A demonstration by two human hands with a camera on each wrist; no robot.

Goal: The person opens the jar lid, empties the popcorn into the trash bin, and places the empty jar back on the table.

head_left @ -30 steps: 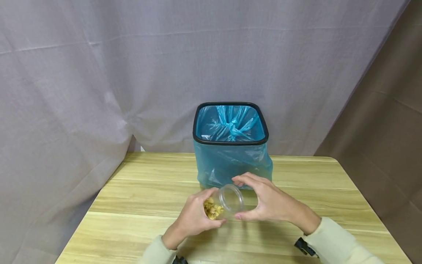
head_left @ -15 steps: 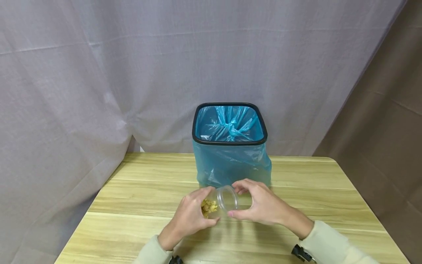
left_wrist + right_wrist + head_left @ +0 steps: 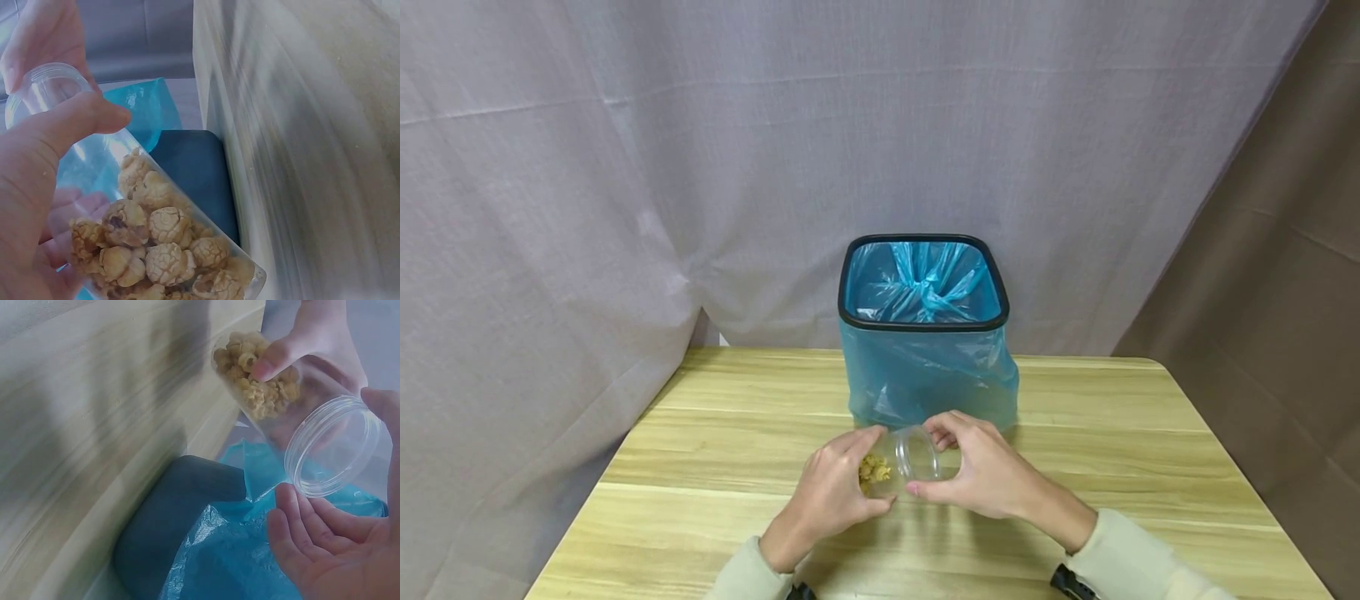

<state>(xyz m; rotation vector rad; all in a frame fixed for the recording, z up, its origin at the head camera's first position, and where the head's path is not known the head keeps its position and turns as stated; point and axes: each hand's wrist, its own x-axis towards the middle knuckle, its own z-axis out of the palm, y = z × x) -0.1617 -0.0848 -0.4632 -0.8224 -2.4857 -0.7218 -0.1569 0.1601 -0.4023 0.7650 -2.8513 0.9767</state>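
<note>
A clear plastic jar [image 3: 917, 455] is held tilted on its side above the table, its lidless mouth facing right. Round, pale-golden pieces that look like popcorn [image 3: 167, 226] lie in its lower end. My left hand [image 3: 829, 482] grips the jar's body, thumb on the near side and fingers round the far side. At the mouth, my right hand [image 3: 983, 468] has its thumb and fingertips on opposite sides of the ringed rim [image 3: 304, 452]. The right wrist view shows the thumb overlapping the rim and fingertips right at its lower edge.
Just beyond the hands stands a bin [image 3: 925, 375] with a black rim and a blue plastic bag knotted inside. The wood-grain table [image 3: 700, 467] carries it near the back edge. Grey cloth [image 3: 760, 167] hangs behind, with brownish cloth at the right.
Both hands and the jar have shifted slightly left. The right hand has come a little lower and closer round the jar's mouth; the jar now lies nearer to level.
</note>
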